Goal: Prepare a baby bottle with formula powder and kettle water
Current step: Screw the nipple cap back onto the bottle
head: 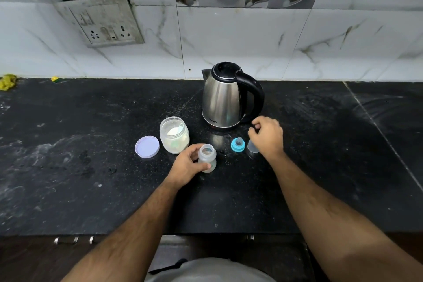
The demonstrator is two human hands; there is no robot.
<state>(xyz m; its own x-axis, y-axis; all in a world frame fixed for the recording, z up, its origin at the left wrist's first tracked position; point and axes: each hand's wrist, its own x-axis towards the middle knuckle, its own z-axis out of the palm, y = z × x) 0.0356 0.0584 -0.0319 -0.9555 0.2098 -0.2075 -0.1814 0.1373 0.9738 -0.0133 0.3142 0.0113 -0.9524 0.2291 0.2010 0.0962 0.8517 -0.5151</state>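
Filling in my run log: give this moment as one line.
left hand: grips open bottle | right hand: near kettle handle, holds nothing | formula jar: open | teat ring: off

My left hand (186, 165) grips the open baby bottle (207, 158) upright on the black worktop (91, 167), while my right hand (267, 136) hovers loosely curled beside the kettle (225, 96).

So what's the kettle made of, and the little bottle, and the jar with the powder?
The kettle looks like brushed steel: its grey body shines and reflects light. Its handle and lid look like black plastic. The bottle, held by the left hand, seems to be cloudy see-through plastic. The jar is clear too, plastic or glass; I can't tell which.
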